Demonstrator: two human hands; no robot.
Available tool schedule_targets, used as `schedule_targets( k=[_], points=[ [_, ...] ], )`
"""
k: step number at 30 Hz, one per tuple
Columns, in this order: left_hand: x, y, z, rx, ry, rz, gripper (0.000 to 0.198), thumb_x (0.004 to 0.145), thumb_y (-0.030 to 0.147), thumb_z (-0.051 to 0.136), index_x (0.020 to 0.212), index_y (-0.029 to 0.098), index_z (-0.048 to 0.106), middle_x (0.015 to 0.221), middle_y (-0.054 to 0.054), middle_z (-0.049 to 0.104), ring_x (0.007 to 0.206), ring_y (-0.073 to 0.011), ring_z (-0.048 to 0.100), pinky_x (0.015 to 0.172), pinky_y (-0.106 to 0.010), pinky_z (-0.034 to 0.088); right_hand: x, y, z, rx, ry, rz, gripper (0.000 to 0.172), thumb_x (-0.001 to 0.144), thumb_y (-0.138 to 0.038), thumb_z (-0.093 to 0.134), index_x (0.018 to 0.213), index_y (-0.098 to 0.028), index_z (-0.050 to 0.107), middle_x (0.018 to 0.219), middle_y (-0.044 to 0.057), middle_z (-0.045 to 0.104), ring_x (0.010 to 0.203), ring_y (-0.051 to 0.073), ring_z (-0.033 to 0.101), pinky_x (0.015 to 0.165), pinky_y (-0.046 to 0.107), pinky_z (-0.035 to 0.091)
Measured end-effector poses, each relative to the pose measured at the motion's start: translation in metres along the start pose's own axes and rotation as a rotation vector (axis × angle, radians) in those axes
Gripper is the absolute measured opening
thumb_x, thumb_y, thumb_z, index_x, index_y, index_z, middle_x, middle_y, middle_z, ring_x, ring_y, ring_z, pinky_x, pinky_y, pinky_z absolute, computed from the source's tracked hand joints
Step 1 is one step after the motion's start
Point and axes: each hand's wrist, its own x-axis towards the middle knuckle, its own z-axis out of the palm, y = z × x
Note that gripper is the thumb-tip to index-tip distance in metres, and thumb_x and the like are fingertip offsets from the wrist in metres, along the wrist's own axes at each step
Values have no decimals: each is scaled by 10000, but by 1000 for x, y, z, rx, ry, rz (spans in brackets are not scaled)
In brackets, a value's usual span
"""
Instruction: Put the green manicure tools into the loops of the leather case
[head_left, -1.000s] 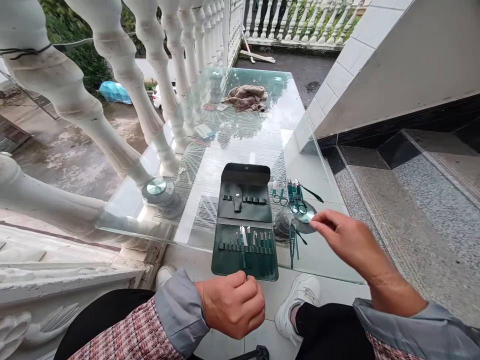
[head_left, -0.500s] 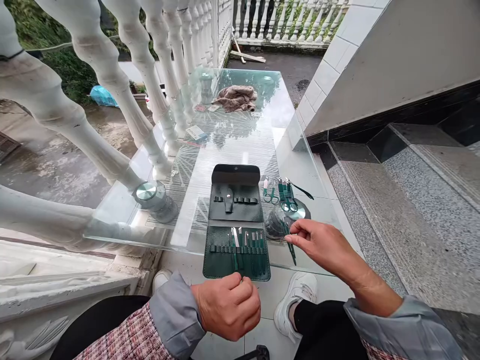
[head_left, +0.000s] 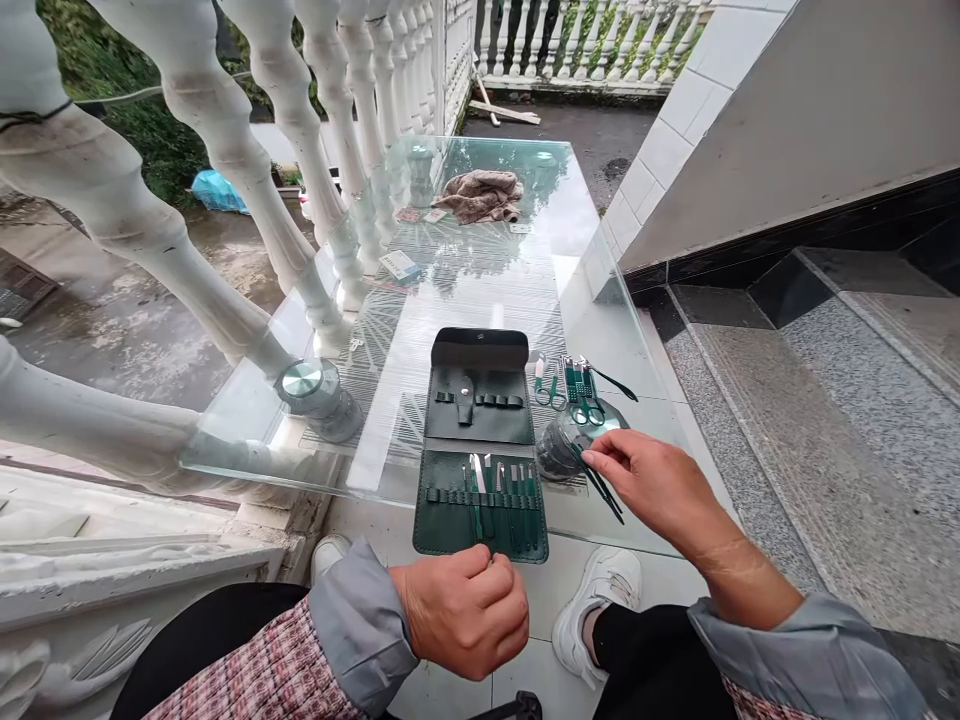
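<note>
A dark green manicure case (head_left: 480, 440) lies unfolded on the glass table (head_left: 360, 420), its flap at the far end. Slim green-handled tools (head_left: 484, 490) sit in the loops of its near panel. My left hand (head_left: 469, 612) is closed at the case's near edge; anything between its fingers is hidden. To the right of the case, my right hand (head_left: 660, 490) pinches slender dark green tools (head_left: 602, 490) by thumb and fingertip; their exact kind is unclear. Just beyond them lie small scissors (head_left: 587, 411), nail clippers (head_left: 579, 378) and another pair of scissors (head_left: 551, 395).
A crumpled brown cloth (head_left: 482, 195) and a small box (head_left: 400, 266) lie farther back on the table. White balusters (head_left: 277, 110) line the left side. Stone steps (head_left: 825, 400) rise on the right. A round-topped table leg (head_left: 319, 395) stands under the glass.
The slender tools in my right hand have swung, their near ends shifting to the right. My left hand has stayed by the case's near edge. The whole view has shifted slightly.
</note>
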Motion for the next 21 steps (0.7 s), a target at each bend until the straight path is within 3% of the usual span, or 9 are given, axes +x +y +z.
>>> schedule_targets(
  k=[8,13,17,21],
  points=[
    [-2,4,3,-28,-13,-15,148,826,215,530,775,121,632,812,-85,606,690,-168,569,541,-288,409,11,-11,5,-61,-108,140,157,700,-297,474,588,-246,572,555,-10,598,451,140,469,465,265,287],
    [-3,3,-1,-11,-26,-7,156,824,230,541,823,105,634,837,-103,612,727,-181,577,561,-295,426,12,-17,-7,-18,-70,168,152,674,-284,462,558,-240,549,538,-14,590,474,141,479,471,259,292],
    [-3,1,-4,1,-17,0,160,825,218,535,835,102,643,850,-108,616,738,-192,582,572,-310,434,14,-7,-18,74,12,244,132,657,-295,483,561,-236,552,541,-22,582,548,150,518,524,253,343],
    [-2,1,-2,-3,19,-2,166,815,201,523,823,98,654,829,-105,614,730,-194,581,567,-311,435,16,4,-18,29,-2,300,120,666,-298,489,589,-240,561,547,-26,580,548,149,507,523,254,332]
  ],
)
